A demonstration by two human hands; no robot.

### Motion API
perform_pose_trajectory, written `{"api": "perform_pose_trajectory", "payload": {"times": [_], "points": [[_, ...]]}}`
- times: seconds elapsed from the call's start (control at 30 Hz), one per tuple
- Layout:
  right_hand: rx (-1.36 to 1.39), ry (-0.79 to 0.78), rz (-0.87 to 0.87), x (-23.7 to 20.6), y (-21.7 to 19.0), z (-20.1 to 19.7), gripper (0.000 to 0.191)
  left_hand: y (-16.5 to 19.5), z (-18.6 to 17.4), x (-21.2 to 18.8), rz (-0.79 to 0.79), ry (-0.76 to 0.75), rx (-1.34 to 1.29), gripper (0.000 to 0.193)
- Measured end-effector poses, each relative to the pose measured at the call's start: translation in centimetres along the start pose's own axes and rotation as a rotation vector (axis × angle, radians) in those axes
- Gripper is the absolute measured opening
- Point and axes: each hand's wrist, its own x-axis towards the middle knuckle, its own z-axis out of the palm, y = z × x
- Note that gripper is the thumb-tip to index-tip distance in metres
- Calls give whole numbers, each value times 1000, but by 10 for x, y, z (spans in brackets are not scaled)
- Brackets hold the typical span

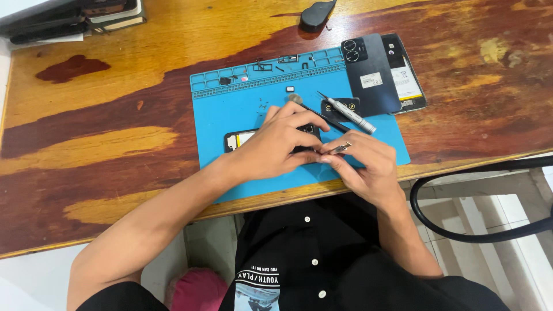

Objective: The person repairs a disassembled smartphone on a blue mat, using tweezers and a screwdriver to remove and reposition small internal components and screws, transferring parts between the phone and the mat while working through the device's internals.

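Head view: left hand [276,147] fingers spread on phone [239,139]; right hand [366,167] fingers pinch tweezers [341,148]

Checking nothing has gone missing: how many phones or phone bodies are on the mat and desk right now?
2. One opened phone lies on the blue mat under both hands; another phone sits at the mat's far right, beneath a detached black back cover. Others may be hidden.

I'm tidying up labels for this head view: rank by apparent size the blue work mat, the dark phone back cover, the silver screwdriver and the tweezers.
Largest to smallest:
1. Blue work mat
2. Dark phone back cover
3. Silver screwdriver
4. Tweezers, mostly hidden in the right hand, so their rank is unsure.
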Motion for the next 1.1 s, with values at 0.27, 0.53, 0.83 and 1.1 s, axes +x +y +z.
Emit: {"api": "perform_pose_trajectory", "payload": {"times": [0.27, 0.53, 0.83, 1.1], "points": [[6, 59, 137, -5, 6, 4, 18, -3, 6, 0, 16, 52, 19, 14], [248, -33, 59, -3, 14, -3, 10, -5, 8, 1, -21, 49, 32, 14], [126, 46, 28, 0, 10, 1, 10, -7, 8, 2, -15, 66, -3, 19], [176, -11, 57, -1, 12, -1, 10, -8, 8, 1, 9, 31, -29, 17]]}}
